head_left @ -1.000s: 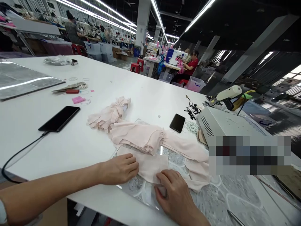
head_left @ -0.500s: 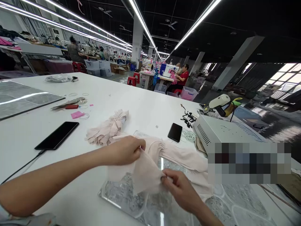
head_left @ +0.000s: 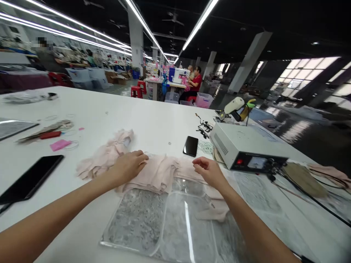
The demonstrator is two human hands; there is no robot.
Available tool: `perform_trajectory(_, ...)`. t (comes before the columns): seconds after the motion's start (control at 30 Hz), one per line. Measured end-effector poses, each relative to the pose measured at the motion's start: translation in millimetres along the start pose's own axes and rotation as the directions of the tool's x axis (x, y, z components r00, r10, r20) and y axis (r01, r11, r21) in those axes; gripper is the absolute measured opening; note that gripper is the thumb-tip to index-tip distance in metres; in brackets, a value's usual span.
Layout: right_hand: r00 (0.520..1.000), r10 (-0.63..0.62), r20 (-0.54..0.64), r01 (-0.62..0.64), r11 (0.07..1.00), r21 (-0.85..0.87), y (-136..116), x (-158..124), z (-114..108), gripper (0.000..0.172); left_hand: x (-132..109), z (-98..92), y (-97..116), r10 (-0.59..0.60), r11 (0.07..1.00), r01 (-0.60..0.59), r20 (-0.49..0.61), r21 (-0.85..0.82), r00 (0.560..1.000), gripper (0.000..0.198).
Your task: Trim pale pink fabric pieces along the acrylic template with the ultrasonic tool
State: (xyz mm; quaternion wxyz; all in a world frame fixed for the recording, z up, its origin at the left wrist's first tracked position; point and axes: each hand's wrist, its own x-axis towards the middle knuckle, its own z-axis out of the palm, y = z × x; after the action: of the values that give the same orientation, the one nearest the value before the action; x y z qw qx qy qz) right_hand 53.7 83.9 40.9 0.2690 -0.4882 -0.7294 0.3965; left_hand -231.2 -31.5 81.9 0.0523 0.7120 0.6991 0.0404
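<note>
My left hand lies over the left end of a stack of pale pink fabric pieces, its fingers loosely bent and holding nothing I can see. Just above the right part of the fabric is my right hand, with thumb and fingers a little apart and no cloth between them. Under the stack is a clear-topped grey patterned mat. One loose fabric strip trails onto the mat by my right forearm. A gathered bunch of the same pink fabric sits left of the stack.
A grey metal control box stands at the right, with cables at its front. A small black phone lies behind the fabric; a larger one is at the left. Pink scrap and a red object lie beyond it.
The fabric piece stretched between both hands is no longer held. My hands have moved apart, the right one farther back over the cloth. The view has turned right.
</note>
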Motion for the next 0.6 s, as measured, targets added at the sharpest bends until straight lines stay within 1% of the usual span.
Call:
perform_trajectory(0.03, 0.999, 0.007, -0.036, -0.007, 1.0, 0.0, 12, -15, -13, 0.015, -3, 5.2, 10, 0.078, 0.996, -0.078, 0.006, -0.034, 0.997, 0.026)
perform_trajectory(0.07, 0.997, 0.019, -0.076, -0.019, 1.0, -0.004, 23, -31, -25, 0.016, -5, 11.4, 22, 0.203, 0.973, -0.204, -0.022, -0.111, 0.979, 0.024)
perform_trajectory(0.1, 0.993, 0.033, -0.113, -0.034, 0.999, -0.01, 34, -48, -36, 0.018, -6, 18.5, 34, 0.324, 0.927, -0.328, -0.052, -0.18, 0.945, 0.022)
perform_trajectory(0.13, 0.988, 0.046, -0.15, -0.05, 0.999, -0.022, 44, -64, -45, 0.02, -6, 26.3, 46, 0.431, 0.872, -0.435, -0.069, -0.223, 0.9, 0.019)
perform_trajectory(0.17, 0.982, 0.057, -0.181, -0.065, 0.997, -0.038, 53, -79, -52, 0.022, -6, 34.5, 59, 0.511, 0.82, -0.516, -0.091, -0.249, 0.855, 0.015)
perform_trajectory(0.2, 0.976, 0.064, -0.209, -0.077, 0.995, -0.056, 62, -92, -58, 0.024, -4, 42.9, 72, 0.565, 0.779, -0.57, -0.101, -0.261, 0.819, 0.014)
perform_trajectory(0.27, 0.965, 0.06, -0.253, -0.089, 0.991, -0.102, 76, -113, -63, 0.024, 1, 59.4, 98, 0.62, 0.743, -0.617, -0.08, -0.258, 0.78, 0.025)
perform_trajectory(0.33, 0.96, 0.036, -0.279, -0.082, 0.985, -0.155, 86, -125, -63, 0.023, 8, 74.1, 123, 0.646, 0.739, -0.631, -0.014, -0.238, 0.763, 0.041)
perform_trajectory(0.37, 0.959, 0.017, -0.283, -0.071, 0.981, -0.182, 90, -128, -63, 0.023, 12, 80.4, 135, 0.654, 0.742, -0.634, 0.024, -0.22, 0.756, 0.045)
perform_trajectory(0.4, 0.96, -0.005, -0.281, -0.056, 0.976, -0.209, 93, -130, -62, 0.024, 16, 85.8, 145, 0.66, 0.74, -0.639, 0.042, -0.209, 0.75, 0.043)
perform_trajectory(0.43, 0.961, -0.029, -0.275, -0.038, 0.971, -0.235, 95, -131, -60, 0.027, 19, 89.7, 154, 0.667, 0.737, -0.647, 0.056, -0.196, 0.743, 0.033)
perform_trajectory(0.47, 0.963, -0.053, -0.266, -0.018, 0.966, -0.259, 96, -132, -59, 0.029, 20, 91.7, 160, 0.678, 0.73, -0.66, 0.07, -0.18, 0.732, 0.015)
perform_trajectory(0.5, 0.964, -0.077, -0.255, 0.003, 0.96, -0.28, 97, -133, -58, 0.032, 21, 91.6, 163, 0.692, 0.719, -0.675, 0.084, -0.166, 0.717, 0.002)
perform_trajectory(0.53, 0.965, -0.1, -0.242, 0.025, 0.954, -0.298, 97, -134, -58, 0.033, 20, 88.9, 162, 0.711, 0.702, -0.695, 0.102, -0.156, 0.696, 0.011)
perform_trajectory(0.6, 0.968, -0.141, -0.205, 0.069, 0.943, -0.326, 98, -140, -58, 0.033, 14, 76.3, 151, 0.756, 0.654, -0.741, 0.15, -0.152, 0.637, 0.017)
